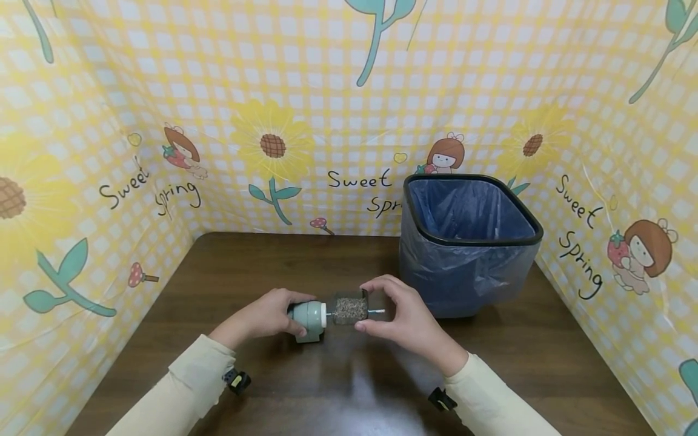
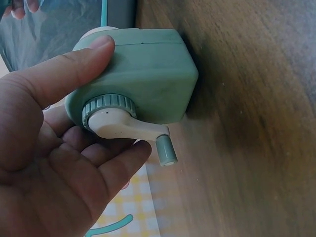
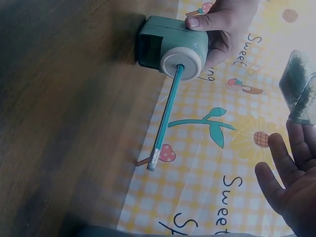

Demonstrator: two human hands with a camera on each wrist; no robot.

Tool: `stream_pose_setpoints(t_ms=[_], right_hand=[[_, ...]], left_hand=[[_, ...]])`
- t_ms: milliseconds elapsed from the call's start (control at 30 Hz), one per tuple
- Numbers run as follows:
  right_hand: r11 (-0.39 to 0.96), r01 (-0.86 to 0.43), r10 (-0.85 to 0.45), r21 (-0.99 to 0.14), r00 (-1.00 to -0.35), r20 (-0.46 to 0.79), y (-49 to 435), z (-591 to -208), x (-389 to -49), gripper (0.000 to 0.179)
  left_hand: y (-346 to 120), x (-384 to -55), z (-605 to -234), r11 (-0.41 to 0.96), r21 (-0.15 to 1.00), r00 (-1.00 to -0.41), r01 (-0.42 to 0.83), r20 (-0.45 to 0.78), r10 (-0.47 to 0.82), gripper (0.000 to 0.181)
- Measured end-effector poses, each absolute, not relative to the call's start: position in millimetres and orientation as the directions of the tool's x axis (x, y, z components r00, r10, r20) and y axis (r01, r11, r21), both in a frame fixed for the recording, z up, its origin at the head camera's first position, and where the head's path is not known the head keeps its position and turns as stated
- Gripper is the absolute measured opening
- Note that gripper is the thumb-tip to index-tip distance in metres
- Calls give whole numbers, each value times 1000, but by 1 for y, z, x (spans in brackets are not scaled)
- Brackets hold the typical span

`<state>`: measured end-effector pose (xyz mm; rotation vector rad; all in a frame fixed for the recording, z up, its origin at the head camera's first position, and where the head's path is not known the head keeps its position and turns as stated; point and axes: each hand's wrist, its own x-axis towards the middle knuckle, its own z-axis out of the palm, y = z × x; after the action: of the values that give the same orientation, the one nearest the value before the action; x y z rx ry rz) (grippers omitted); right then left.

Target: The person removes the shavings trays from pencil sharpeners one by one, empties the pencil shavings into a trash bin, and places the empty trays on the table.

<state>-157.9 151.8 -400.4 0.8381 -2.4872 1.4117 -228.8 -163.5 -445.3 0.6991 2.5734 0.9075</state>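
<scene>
My left hand (image 1: 268, 313) grips a green crank pencil sharpener (image 1: 309, 321) by its body, above the table. Its crank handle (image 2: 131, 127) faces my left palm. A teal pencil (image 3: 167, 116) is stuck in the sharpener's round white front, eraser end pointing out to the right. In the right wrist view, the sharpener shows a dark empty drawer slot (image 3: 149, 52). Pinched between the thumb and fingers of my right hand (image 1: 402, 316) is a clear shavings drawer (image 1: 351, 308), full of dark shavings. It is apart from the sharpener and, in the head view, overlaps the pencil.
Behind my right hand, a bin (image 1: 463, 278) with a black rim and a bluish plastic liner stands on the brown wooden table (image 1: 262, 260). Yellow checked cloth (image 1: 327, 121) with flower prints closes off the back and both sides.
</scene>
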Motion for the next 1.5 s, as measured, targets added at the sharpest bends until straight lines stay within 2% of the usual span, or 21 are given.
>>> stream_pose_setpoints(t_ms=[500,1500], right_hand=[[419,-542,-353,-728,-836,419,156,-388,-158,59],[468,-561,-374,-682,-826,423,162,-355,-156,56]], left_hand=[[-163,-227,-444,679,654,-829,334,-139,542,78],[-163,-228,-442,682,644,-824,345,-140,549,74]])
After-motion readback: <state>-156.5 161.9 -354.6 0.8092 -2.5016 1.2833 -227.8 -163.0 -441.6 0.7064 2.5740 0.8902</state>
